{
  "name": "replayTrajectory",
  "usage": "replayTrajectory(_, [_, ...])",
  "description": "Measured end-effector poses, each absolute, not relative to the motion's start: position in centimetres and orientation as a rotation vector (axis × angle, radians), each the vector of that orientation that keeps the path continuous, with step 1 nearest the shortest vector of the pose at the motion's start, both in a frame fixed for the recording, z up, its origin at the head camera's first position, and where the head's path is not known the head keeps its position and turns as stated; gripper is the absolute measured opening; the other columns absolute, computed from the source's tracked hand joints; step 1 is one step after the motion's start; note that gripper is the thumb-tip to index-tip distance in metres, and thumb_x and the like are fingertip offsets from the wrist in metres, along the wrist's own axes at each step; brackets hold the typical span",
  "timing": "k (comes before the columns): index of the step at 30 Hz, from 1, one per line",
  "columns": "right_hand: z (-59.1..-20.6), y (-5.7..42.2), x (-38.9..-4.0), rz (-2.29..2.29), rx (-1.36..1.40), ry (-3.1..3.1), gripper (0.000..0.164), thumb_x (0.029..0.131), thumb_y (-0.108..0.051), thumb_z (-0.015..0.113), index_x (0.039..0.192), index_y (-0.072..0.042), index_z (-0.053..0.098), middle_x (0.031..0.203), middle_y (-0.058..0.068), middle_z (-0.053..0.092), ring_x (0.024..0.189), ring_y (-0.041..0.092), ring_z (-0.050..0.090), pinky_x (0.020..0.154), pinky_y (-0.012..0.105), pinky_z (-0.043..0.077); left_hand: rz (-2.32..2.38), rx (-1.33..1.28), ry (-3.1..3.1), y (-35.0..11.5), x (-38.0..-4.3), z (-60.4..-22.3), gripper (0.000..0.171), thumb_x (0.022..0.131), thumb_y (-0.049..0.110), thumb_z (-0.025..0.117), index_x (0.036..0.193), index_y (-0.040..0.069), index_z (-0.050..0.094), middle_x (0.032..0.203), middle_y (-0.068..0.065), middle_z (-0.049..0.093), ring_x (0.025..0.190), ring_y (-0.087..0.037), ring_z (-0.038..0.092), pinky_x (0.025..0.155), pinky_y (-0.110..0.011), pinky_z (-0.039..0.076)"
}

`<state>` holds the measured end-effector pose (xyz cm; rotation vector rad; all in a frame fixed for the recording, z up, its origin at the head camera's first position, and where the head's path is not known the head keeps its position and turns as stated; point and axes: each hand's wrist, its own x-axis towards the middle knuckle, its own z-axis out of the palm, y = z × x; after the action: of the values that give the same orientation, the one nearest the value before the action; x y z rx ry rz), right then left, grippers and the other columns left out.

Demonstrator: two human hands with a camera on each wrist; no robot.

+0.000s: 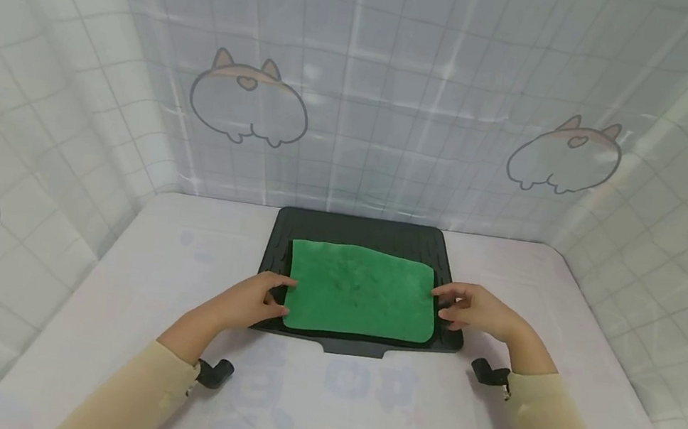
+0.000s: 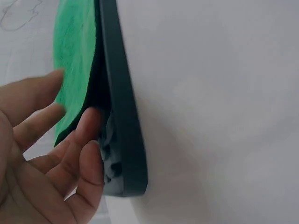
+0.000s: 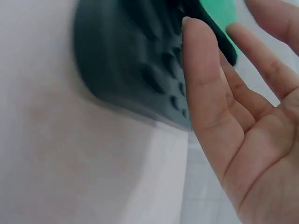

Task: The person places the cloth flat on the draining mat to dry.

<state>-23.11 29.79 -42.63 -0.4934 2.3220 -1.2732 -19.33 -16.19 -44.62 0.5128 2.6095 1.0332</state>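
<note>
A green cloth (image 1: 363, 292) with dark smudges lies over a flat black layer on a black ridged tray (image 1: 361, 229). At the cloth's left edge is my left hand (image 1: 248, 299), its thumb and index finger spread apart. The left wrist view shows loosely bent fingers (image 2: 91, 161) beside the edge of the cloth and black layer, near the tray's raised rim. My right hand (image 1: 479, 311) is at the cloth's right edge with parted fingers. In the right wrist view its fingers (image 3: 201, 65) are beside the dark edge, without a visible pinch. Contact is hard to tell.
The tray rests on a white table (image 1: 320, 405) and has a tab (image 1: 355, 349) at its front. White tiled-pattern sheeting (image 1: 396, 106) rises behind and at both sides. Black wrist devices (image 1: 215, 373) stick out from the cream sleeves (image 1: 131, 396).
</note>
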Motion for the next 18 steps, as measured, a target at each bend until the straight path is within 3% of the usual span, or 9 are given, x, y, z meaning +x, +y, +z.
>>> replayTrajectory(7, [-41.5, 29.6, -24.5, -1.374, -0.387, 2.424, 0.046, 0.102, -0.019, 0.06, 0.142, 0.002, 0.05, 0.131, 0.028, 0.053, 0.105, 0.037, 0.063, 0.082, 0.044, 0.059, 1.104, 0.507, 2.699, -16.9, -21.4, -44.1, 0.059, 0.101, 0.021, 0.062, 0.154, 0.009, 0.037, 0.139, -0.017, 0.053, 0.103, -0.02, 0.062, 0.079, -0.037, 0.054])
replayTrajectory(18, [-42.0, 28.8, -26.4, -1.407, -0.37, 2.44, 0.047, 0.104, -0.021, 0.057, 0.144, 0.003, 0.047, 0.128, 0.026, 0.055, 0.103, 0.036, 0.063, 0.087, 0.042, 0.057, 1.211, 0.411, 2.776, -17.0, -23.5, -43.9, 0.059, 0.104, 0.024, 0.057, 0.156, 0.012, 0.033, 0.136, -0.017, 0.057, 0.111, -0.029, 0.06, 0.087, -0.045, 0.052])
